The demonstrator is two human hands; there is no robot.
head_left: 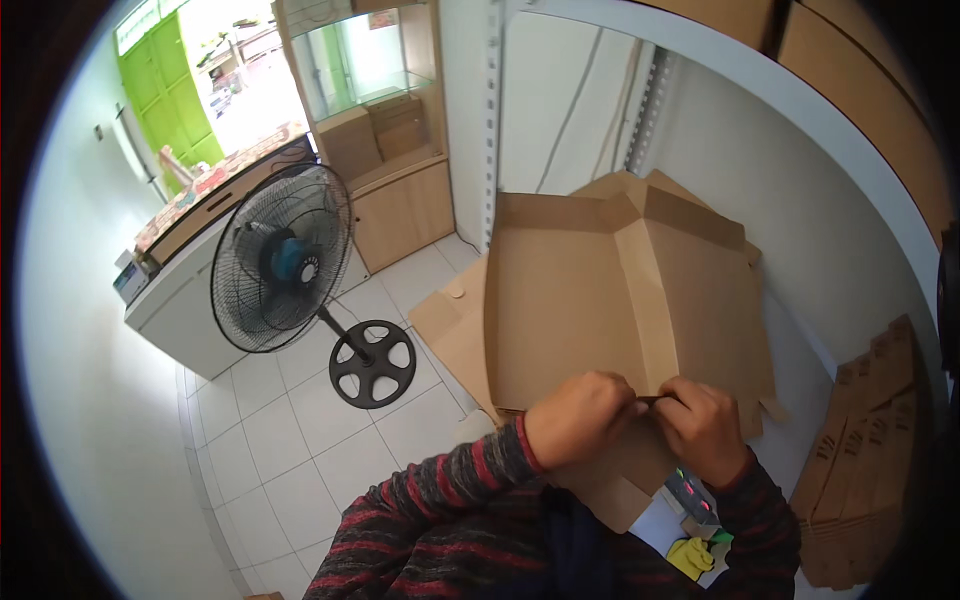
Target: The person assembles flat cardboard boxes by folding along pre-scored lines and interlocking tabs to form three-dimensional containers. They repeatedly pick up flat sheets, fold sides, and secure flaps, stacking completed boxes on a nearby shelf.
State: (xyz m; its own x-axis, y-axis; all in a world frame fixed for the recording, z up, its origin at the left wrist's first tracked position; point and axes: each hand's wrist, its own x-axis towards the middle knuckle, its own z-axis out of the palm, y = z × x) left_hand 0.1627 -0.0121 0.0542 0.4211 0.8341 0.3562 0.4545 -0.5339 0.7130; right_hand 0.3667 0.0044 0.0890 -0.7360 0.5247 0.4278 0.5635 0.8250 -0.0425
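A brown cardboard box (565, 300) lies partly folded in front of me, its side walls raised and its lid panel (700, 280) spread to the right. At its near edge, by the crease between base and lid, both my hands work close together. My left hand (585, 415) is closed with its fingers pinched on the cardboard. Beside it, my right hand (700, 425) pinches the same edge. A near flap (620, 480) hangs below the hands toward my body. The fingertips partly hide the edge they grip.
Flat cardboard pieces (450, 325) lie under the box. A standing fan (290, 260) with a round base is on the tiled floor to the left. Folded cardboard (865, 450) is stacked at right. A yellow item (690, 555) lies near my right forearm. A metal shelf post (491, 130) rises behind.
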